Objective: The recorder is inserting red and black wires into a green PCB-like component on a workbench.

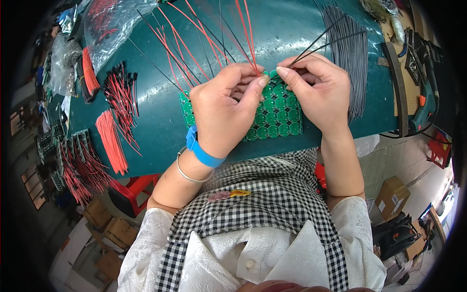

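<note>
You're mid wire insertion: left hand point(221, 109) pinches red wires point(245, 34) at the green circuit panel point(277, 117), right hand point(316, 92) pinches a black wire point(316, 41). Next likely needs precise hole alignment.

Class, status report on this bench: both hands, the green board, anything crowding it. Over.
Left hand pinching thin red wires. Right hand pinching thin black wires. Green panel of round circuit boards under both. Loose wires fan across it.

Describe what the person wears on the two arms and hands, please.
Both forearms are bare; white patterned short sleeves end near the elbows. The left hand has a bright blue band at the wrist and a thin silver metal bangle just below it. The right hand wears no gloves, and no rings are visible.
</note>
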Motion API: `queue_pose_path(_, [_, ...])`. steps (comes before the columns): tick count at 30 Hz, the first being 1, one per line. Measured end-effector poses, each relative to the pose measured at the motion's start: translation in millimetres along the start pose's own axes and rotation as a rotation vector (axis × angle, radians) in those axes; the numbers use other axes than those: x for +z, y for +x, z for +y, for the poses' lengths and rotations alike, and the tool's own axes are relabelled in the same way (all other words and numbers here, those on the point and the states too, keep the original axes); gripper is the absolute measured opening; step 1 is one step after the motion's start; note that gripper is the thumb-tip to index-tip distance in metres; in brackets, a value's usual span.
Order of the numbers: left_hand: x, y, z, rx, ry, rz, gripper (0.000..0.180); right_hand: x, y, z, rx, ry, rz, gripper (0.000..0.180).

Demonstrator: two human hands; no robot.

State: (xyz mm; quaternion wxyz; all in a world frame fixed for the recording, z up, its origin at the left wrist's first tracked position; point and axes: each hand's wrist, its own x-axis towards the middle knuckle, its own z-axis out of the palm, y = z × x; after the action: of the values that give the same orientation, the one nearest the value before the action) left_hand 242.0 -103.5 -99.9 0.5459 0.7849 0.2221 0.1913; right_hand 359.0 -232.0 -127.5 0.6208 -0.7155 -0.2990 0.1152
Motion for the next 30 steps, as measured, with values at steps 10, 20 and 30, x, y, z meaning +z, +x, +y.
queue_pose_path(10, [8,0,-14,0.041,0.021,0.062,0.007,5,3,-1,0.081,0.019,-0.032,0.033])
queue_pose_path(20, [13,0,-16,0.067,0.099,0.067,0.007,0,0,0,0.130,0.124,0.003,0.027])
queue_pose_path(30, [11,1,-18,0.128,0.152,0.043,0.008,0,0,4,0.094,0.091,0.031,0.024])
